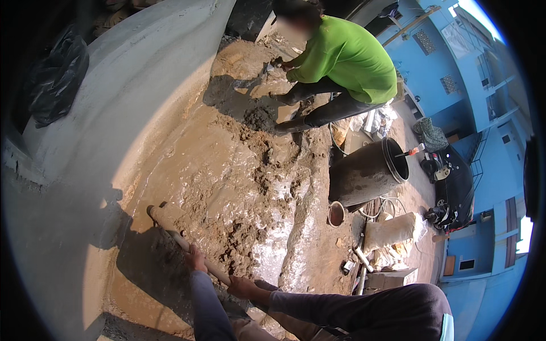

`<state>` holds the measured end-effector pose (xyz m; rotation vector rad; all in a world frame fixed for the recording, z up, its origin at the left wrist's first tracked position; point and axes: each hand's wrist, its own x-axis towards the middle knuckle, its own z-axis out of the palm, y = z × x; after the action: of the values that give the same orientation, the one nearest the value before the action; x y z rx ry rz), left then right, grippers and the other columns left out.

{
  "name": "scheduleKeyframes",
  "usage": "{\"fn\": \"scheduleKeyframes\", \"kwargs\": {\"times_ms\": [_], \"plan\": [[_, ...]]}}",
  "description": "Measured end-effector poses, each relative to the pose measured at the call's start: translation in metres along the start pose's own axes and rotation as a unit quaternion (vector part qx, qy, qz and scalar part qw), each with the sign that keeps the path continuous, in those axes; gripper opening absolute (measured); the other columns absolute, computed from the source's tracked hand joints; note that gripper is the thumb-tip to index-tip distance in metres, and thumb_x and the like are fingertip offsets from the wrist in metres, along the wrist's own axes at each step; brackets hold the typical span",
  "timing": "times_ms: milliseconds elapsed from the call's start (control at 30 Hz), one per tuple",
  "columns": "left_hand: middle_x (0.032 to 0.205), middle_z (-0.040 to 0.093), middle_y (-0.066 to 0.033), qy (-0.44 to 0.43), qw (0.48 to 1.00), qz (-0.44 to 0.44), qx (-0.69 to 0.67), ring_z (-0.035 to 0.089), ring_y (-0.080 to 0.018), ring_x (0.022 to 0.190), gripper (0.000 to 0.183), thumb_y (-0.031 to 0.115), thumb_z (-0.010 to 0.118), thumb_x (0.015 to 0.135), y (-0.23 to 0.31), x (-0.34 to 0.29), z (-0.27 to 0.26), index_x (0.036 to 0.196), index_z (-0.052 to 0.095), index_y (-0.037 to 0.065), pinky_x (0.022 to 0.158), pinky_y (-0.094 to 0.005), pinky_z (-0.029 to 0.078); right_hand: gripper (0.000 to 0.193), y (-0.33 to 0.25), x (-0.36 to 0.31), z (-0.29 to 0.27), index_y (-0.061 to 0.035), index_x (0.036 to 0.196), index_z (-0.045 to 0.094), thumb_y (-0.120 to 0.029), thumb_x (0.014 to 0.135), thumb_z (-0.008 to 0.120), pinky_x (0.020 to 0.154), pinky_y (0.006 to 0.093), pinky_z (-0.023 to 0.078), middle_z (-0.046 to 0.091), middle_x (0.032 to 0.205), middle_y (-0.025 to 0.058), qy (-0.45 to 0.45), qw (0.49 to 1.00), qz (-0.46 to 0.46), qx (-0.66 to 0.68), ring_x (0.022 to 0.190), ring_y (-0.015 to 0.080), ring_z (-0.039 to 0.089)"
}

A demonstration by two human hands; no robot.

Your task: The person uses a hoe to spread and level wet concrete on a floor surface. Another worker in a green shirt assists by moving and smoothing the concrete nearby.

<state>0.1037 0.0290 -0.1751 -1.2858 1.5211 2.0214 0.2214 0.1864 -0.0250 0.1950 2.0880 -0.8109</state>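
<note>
Both of my hands grip a long wooden tool handle [181, 241] that slants across the wet mud. My left hand [196, 258] is closed round its middle. Further down the handle, nearer to me, my right hand [242, 287] is wrapped round it too. The far end of the handle is rounded and lies over the mud beside the wall. I cannot make out the tool's head at the near end. Under and ahead of the handle spreads wet brown mud [199, 165], with a lumpy ridge [267, 165] along its right side.
A co-worker in a green shirt [358, 57] bends over the mud at the far end. A pale curved wall [114, 96] borders the left. At right are a black barrel [364, 173], a small bucket [336, 213], a sack [389, 233] and a covered motorcycle [455, 182].
</note>
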Motion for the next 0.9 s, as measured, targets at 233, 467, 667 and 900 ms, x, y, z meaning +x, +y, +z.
{"fn": "scheduleKeyframes", "kwargs": {"times_ms": [233,467,667,900], "plan": [[0.063,0.041,0.0036,-0.021,0.962,-0.262,-0.075,0.042,-0.0127,0.052,0.029,0.042,0.059,0.101,-0.17,-0.232,0.001,0.09,0.048,0.019,0.05,-0.0366,0.041,0.045,0.128,-0.214,0.046,-0.0034,0.127,0.053,-0.024,0.088,0.063,0.068,0.0582,0.054,0.069,0.084,0.0233,0.119,0.926,-0.001,-0.359,0.074,0.044,0.07],[0.06,0.039,0.0061,0.018,0.967,-0.224,-0.117,0.037,-0.0099,0.046,0.031,0.041,0.069,0.096,-0.064,-0.25,0.024,0.083,0.052,0.019,0.047,-0.0299,0.033,0.045,0.142,-0.192,0.052,-0.0059,0.123,0.057,-0.029,0.088,0.07,0.074,0.0559,0.053,0.069,0.091,0.0231,-0.002,0.998,0.044,-0.046,0.088,0.0425,0.068],[0.067,0.045,0.002,-0.056,0.996,0.053,-0.045,0.041,-0.0104,0.049,0.032,0.028,0.074,0.095,0.04,-0.117,0.101,0.084,0.052,0.007,0.046,-0.0292,0.038,0.026,0.059,-0.036,-0.024,-0.0055,0.105,0.058,-0.02,0.087,0.07,0.073,0.0483,0.053,0.069,0.084,0.0216,0.115,0.986,-0.021,0.122,0.08,0.0395,0.07],[0.062,0.047,0.0016,-0.07,0.984,-0.16,-0.03,0.048,-0.0122,0.046,0.029,0.031,0.07,0.095,-0.158,-0.166,0.032,0.081,0.053,0.013,0.042,-0.0339,0.041,0.034,0.112,-0.149,0.049,-0.0002,0.105,0.056,-0.026,0.084,0.065,0.086,0.0558,0.053,0.069,0.1,0.0307,-0.004,0.983,0.184,0.021,0.099,0.0509,0.066]]}}
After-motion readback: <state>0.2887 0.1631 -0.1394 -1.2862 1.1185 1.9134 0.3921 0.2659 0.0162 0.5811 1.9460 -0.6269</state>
